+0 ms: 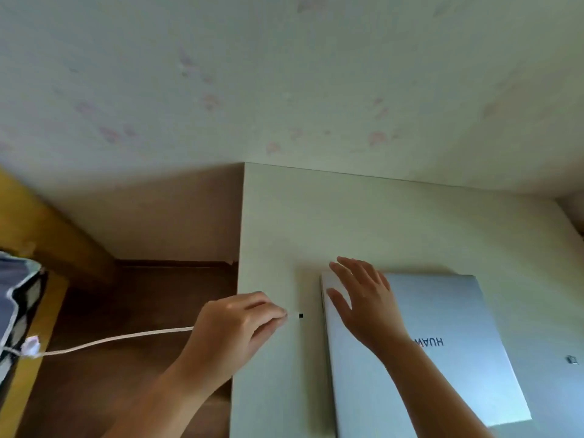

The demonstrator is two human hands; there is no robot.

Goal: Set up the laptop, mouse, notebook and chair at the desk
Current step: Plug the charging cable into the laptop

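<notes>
A silver laptop point(442, 349) lies closed on the pale desk point(363, 222), its logo facing away from me. My right hand point(363, 298) rests flat on the lid's far left corner, fingers spread. My left hand point(240, 324) pinches the plug end of a white cable point(104, 341). The plug's dark tip point(301, 315) sits just left of the laptop's left edge, a small gap away from it. The cable runs left across the floor gap. No mouse, notebook or chair is in view.
The desk stands against a pale flowered wall point(284, 90). Left of the desk is brown wooden floor point(142, 311). At the far left sits a yellow piece of furniture point(28, 222) with grey-blue fabric point(15, 279). A small object point(572, 359) lies right of the laptop.
</notes>
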